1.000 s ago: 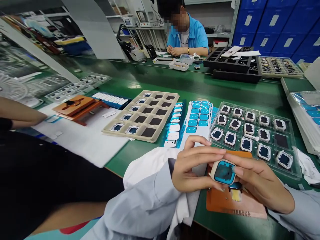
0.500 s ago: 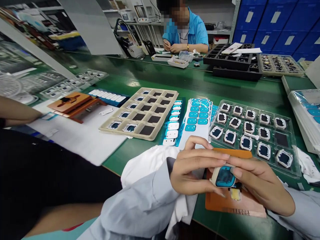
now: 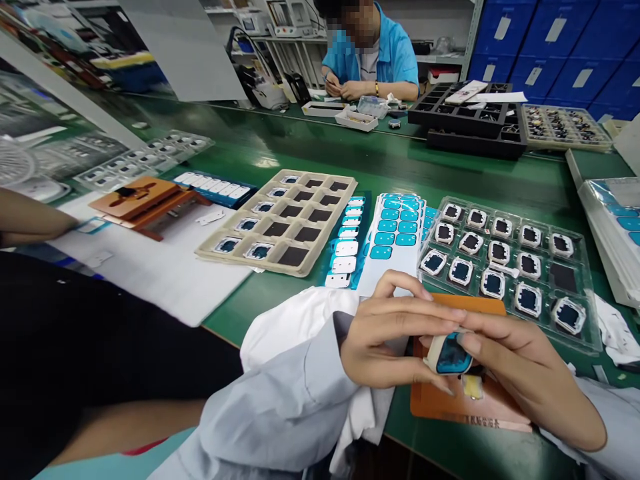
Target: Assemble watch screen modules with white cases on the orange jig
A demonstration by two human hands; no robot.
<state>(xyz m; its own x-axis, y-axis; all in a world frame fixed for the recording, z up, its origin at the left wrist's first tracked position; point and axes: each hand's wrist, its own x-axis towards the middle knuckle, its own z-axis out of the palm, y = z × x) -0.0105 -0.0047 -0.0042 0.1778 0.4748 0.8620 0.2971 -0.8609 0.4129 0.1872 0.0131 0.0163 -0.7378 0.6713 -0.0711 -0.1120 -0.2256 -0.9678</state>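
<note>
I have the small blue-faced watch case pinched between both hands: my left hand closes thumb and fingers on its left side, my right hand grips its right edge. It sits just above the orange fixture at the table's near edge, beside the clear tray

1. Orange fixture plate under my hands: one line of dark print along its near edge, too small and blurred for me to read.
2. Blue storage bins on the far shelving: each carries a white label, but no characters can be made out.
3. Blue-and-white sticker sheets on the green bench: plain blue and white pads, no legible print.
4. No brand, number or sign that I can read anywhere else in view.
</note>
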